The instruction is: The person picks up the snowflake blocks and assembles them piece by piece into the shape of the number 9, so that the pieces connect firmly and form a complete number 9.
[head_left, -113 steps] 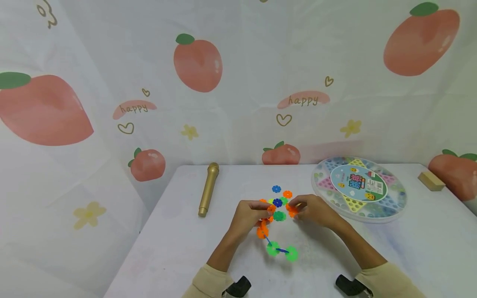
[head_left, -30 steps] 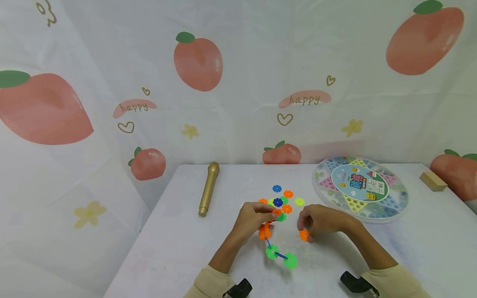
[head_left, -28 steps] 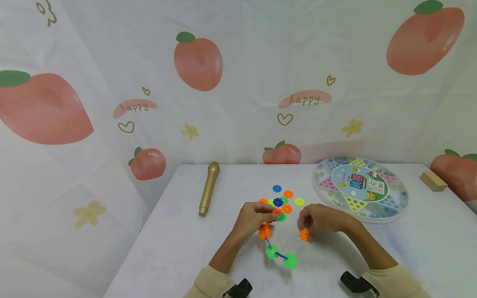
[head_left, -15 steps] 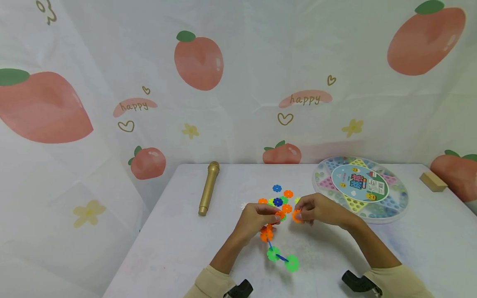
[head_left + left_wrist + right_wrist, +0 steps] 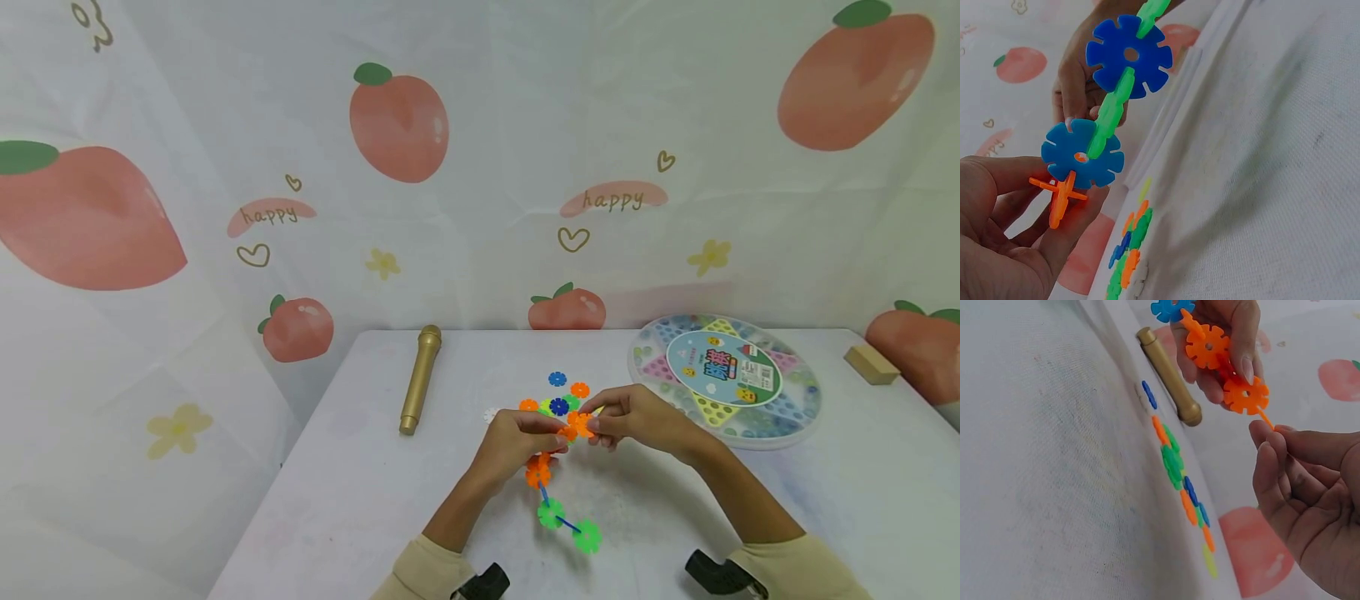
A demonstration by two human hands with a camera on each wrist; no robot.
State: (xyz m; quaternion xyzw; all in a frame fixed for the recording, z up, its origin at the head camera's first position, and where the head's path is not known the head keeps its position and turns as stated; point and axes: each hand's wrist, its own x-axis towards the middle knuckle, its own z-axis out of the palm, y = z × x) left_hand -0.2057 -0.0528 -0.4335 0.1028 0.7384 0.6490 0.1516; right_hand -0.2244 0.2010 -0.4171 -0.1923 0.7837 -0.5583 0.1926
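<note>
My left hand [image 5: 506,442] pinches a chain of notched plastic discs above the table. Orange discs sit near its fingers, and green discs [image 5: 551,513] joined by blue ones hang toward me. In the left wrist view the blue discs [image 5: 1132,37] and a green disc [image 5: 1110,115] are slotted crosswise. My right hand [image 5: 641,421] holds an orange disc [image 5: 584,426] between thumb and finger. The right wrist view shows this disc edge-on, meeting the rim of the chain's end orange disc [image 5: 1246,395]. How deep it sits in the slot cannot be told.
Loose notched discs [image 5: 558,407] in several colours lie on the white table just beyond my hands. A gold microphone-shaped stick [image 5: 420,383] lies at the left. At the right are a round clear board-game case [image 5: 652,392] and a small tan block [image 5: 870,365].
My right hand has moved up and left with the orange disc, from apart to touching the chain's end. Earlier it was lower right. The left hand keeps its grip, barely shifting.
</note>
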